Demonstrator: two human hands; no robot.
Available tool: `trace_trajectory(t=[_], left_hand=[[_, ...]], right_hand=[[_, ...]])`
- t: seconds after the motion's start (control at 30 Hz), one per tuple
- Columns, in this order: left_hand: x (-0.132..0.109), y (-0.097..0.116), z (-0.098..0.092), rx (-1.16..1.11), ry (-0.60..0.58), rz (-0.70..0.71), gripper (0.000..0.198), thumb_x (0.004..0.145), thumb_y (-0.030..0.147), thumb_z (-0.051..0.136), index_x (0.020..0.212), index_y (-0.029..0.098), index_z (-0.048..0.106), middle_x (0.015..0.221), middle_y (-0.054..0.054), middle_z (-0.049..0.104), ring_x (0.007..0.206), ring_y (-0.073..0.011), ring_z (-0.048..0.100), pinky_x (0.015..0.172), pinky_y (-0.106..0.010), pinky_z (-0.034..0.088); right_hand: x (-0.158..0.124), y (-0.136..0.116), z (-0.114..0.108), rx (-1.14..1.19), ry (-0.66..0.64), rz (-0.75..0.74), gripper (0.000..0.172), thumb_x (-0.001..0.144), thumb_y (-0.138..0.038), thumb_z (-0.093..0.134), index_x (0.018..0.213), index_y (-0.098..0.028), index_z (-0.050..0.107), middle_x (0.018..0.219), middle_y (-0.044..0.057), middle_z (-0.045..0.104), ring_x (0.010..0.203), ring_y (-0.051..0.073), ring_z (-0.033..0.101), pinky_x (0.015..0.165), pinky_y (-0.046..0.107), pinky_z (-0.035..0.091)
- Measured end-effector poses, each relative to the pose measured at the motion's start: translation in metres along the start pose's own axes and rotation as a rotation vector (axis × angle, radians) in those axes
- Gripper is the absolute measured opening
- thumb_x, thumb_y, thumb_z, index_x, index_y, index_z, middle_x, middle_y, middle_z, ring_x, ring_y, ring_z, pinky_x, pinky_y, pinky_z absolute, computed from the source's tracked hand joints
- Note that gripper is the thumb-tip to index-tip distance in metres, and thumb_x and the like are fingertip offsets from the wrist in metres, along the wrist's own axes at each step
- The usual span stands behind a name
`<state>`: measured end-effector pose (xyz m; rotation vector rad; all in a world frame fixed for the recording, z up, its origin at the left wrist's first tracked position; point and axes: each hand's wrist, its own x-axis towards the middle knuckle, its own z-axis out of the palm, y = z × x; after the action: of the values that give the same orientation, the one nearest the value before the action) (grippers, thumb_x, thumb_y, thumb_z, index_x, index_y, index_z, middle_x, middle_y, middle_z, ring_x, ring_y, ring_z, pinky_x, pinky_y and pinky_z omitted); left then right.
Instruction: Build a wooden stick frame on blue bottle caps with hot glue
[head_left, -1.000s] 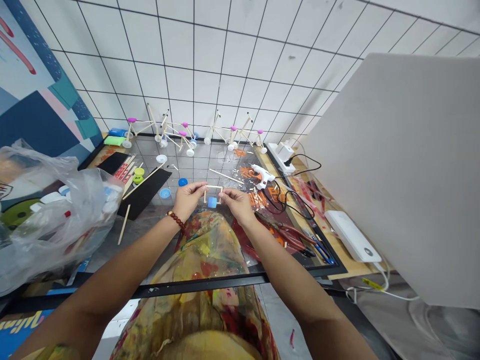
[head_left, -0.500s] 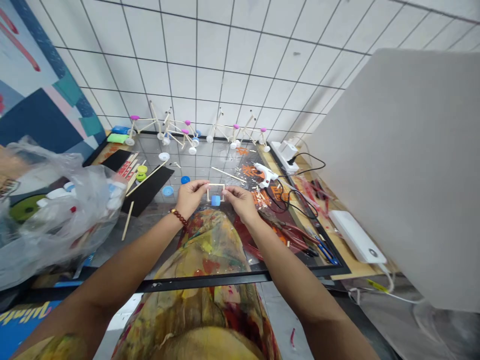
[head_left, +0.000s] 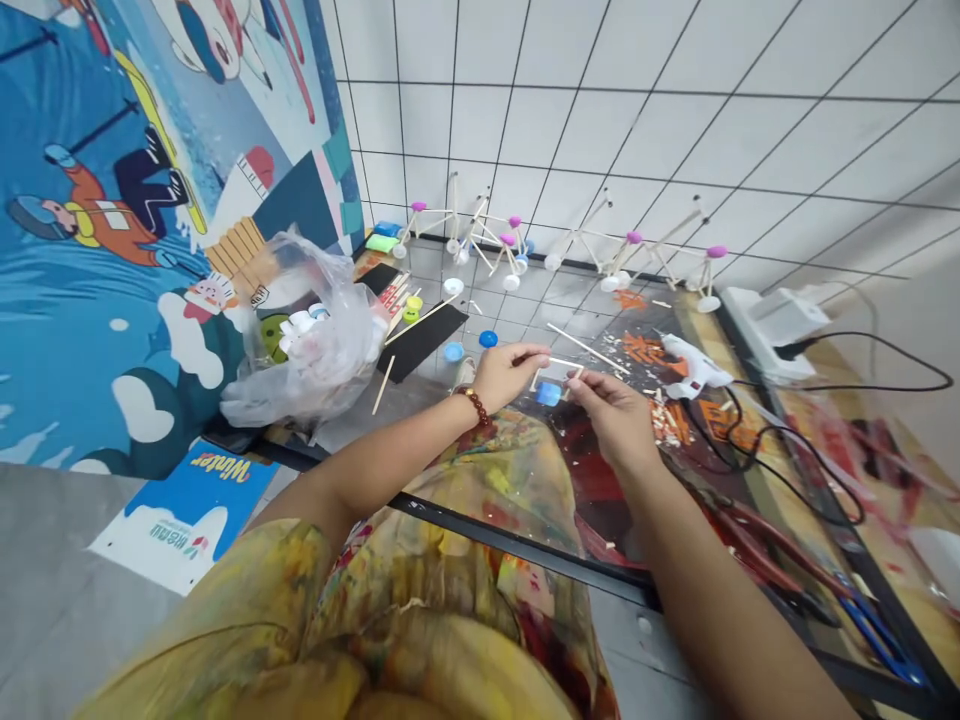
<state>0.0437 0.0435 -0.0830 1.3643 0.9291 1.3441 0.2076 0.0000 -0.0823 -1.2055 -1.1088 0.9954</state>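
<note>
My left hand (head_left: 507, 374) and my right hand (head_left: 613, 408) both pinch a small frame of thin wooden sticks (head_left: 556, 369) just above the glass table (head_left: 525, 330). The left fingers grip its left side, the right fingers its right side. A blue bottle cap (head_left: 548, 394) sits at the bottom of the frame, between my hands. A bead bracelet circles my left wrist.
Several stick models with pink and white caps (head_left: 495, 240) line the tiled back wall. A white glue gun (head_left: 694, 365) and black cable lie to the right, with a power strip (head_left: 772, 320) behind. A clear plastic bag of caps (head_left: 307, 340), black sheets, loose sticks and blue caps (head_left: 488, 339) lie to the left.
The view has swung to the left and now shows the mural wall, while the grey board on the right has left the view. My hands keep their hold on the stick frame.
</note>
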Motion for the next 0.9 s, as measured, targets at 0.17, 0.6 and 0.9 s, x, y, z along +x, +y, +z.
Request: trace_trajectory(t=[0.17, 0.6, 0.9], left_hand=[[-0.002, 0.009, -0.001, -0.02, 0.04, -0.042, 0.011, 0.074, 0.023, 0.076, 0.084, 0.019, 0.079, 0.087, -0.006, 0.078, 0.084, -0.0194, 0.069, 0.084, -0.033, 0.053], [0.002, 0.008, -0.003, -0.097, -0.045, -0.131, 0.052, 0.065, 0.036, 0.084, 0.111, 0.016, 0.071, 0.096, -0.008, 0.076, 0.087, -0.0203, 0.069, 0.083, -0.036, 0.055], [-0.003, 0.011, 0.003, -0.143, -0.266, -0.256, 0.062, 0.048, 0.022, 0.092, 0.104, 0.013, 0.068, 0.099, -0.008, 0.075, 0.093, -0.0208, 0.069, 0.093, -0.04, 0.053]], right_hand=[[-0.002, -0.006, 0.001, -0.054, -0.002, -0.034, 0.025, 0.063, -0.042, 0.078, 0.072, -0.02, 0.073, 0.065, -0.001, 0.066, 0.06, 0.014, 0.054, 0.063, 0.029, 0.044], [0.006, -0.004, -0.002, 0.076, -0.017, 0.027, 0.031, 0.059, -0.046, 0.081, 0.069, -0.019, 0.07, 0.059, -0.003, 0.061, 0.058, 0.012, 0.05, 0.061, 0.027, 0.042], [0.007, -0.011, -0.006, 0.155, -0.01, 0.013, 0.034, 0.063, -0.05, 0.081, 0.074, -0.02, 0.072, 0.065, -0.002, 0.063, 0.06, 0.012, 0.05, 0.064, 0.028, 0.044]])
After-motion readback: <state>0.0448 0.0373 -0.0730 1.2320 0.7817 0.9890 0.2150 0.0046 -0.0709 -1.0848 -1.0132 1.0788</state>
